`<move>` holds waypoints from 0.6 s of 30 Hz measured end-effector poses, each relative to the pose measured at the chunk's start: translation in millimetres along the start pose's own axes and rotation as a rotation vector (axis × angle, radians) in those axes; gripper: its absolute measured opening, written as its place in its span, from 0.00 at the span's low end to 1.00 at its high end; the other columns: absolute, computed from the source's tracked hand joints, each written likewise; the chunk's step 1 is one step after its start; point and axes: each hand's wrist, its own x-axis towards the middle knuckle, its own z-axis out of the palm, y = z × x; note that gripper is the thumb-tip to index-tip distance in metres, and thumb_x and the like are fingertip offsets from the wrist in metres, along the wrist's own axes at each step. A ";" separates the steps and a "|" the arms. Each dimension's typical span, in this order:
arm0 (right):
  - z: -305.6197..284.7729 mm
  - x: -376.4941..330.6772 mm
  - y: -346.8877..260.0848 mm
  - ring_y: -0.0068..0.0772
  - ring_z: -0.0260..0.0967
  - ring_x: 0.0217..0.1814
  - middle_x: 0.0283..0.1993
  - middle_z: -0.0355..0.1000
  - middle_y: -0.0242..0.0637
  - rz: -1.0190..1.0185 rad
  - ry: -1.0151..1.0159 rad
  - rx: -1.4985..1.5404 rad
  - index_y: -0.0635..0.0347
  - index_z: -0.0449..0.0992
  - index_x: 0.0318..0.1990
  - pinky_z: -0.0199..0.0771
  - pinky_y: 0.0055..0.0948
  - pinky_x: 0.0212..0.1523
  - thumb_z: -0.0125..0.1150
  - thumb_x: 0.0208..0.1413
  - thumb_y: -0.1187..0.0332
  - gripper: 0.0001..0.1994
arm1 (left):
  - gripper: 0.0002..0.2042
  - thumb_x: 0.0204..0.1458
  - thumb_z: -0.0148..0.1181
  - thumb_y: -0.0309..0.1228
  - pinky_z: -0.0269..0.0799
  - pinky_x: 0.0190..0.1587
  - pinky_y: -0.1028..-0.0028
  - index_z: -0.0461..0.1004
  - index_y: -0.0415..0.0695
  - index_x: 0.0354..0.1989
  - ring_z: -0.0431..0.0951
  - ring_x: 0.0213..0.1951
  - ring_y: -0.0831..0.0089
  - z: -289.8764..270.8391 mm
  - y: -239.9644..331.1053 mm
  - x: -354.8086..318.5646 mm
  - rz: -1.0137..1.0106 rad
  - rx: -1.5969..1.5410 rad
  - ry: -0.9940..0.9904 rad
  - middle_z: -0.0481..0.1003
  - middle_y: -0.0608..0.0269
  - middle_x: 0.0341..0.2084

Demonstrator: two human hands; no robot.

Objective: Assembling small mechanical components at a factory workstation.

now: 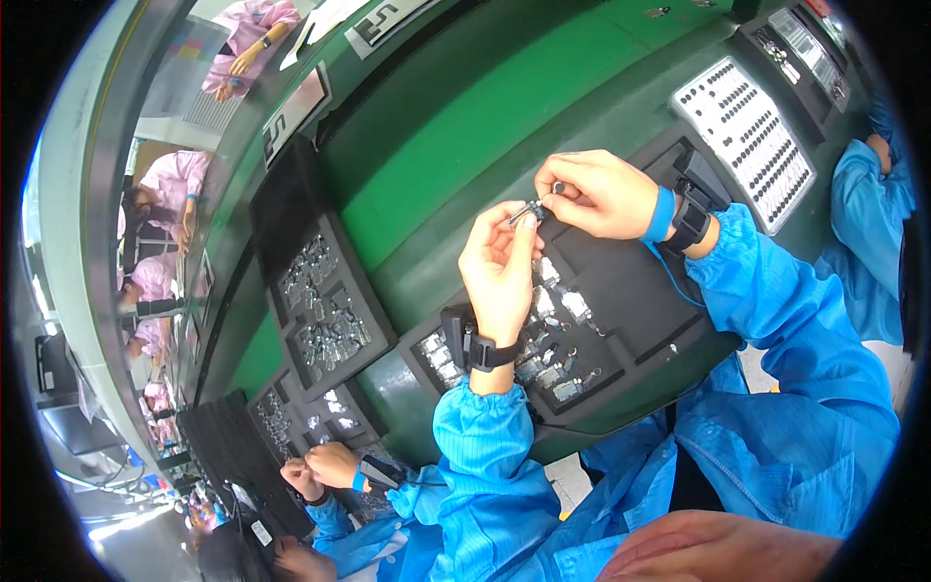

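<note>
Above a black foam tray [669, 335], my left hand [497, 272] pinches a small silvery metal part [527, 210] between thumb and fingers. My right hand [611, 197] meets it from the right, its fingers closed at the part's end. A tiny dark round piece [559, 188] shows at the right fingertips; its exact kind is too small to tell. Below my hands, the tray's compartments hold several loose silvery metal parts [576, 308], some with small rings. Black straps with box-shaped modules sit on both wrists, and a blue band circles the right one.
A white tray [797, 199] with rows of small black pieces lies to the right. Stacked black trays [386, 335] of metal parts stand to the left. A green belt [485, 107] runs beyond. A co-worker's hands [330, 466] work at lower left; another's blue sleeve [863, 209] is at right.
</note>
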 end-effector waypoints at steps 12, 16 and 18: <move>-0.4 0.5 7.4 0.23 0.61 0.28 0.29 0.65 0.34 -0.036 -0.014 -0.027 0.66 0.70 0.38 0.61 0.23 0.27 0.55 0.60 0.75 0.04 | 0.08 0.57 0.61 0.22 0.75 0.29 0.81 0.75 0.35 0.44 0.78 0.28 0.82 5.7 -4.8 8.8 0.099 -0.047 0.017 0.79 0.63 0.30; 5.3 7.8 9.4 0.20 0.54 0.26 0.28 0.61 0.31 0.025 -0.018 0.023 0.66 0.69 0.38 0.55 0.23 0.27 0.56 0.60 0.75 0.04 | 0.06 0.56 0.61 0.20 0.74 0.27 0.81 0.76 0.34 0.42 0.77 0.26 0.82 -0.8 -9.4 9.7 0.151 -0.031 0.062 0.78 0.63 0.27; 6.4 2.8 7.5 0.19 0.54 0.28 0.28 0.61 0.30 0.035 -0.033 0.001 0.65 0.69 0.39 0.56 0.22 0.28 0.55 0.60 0.75 0.04 | 0.07 0.56 0.61 0.20 0.74 0.27 0.81 0.76 0.34 0.41 0.77 0.26 0.82 -2.1 -9.9 8.4 0.150 0.021 0.066 0.78 0.63 0.27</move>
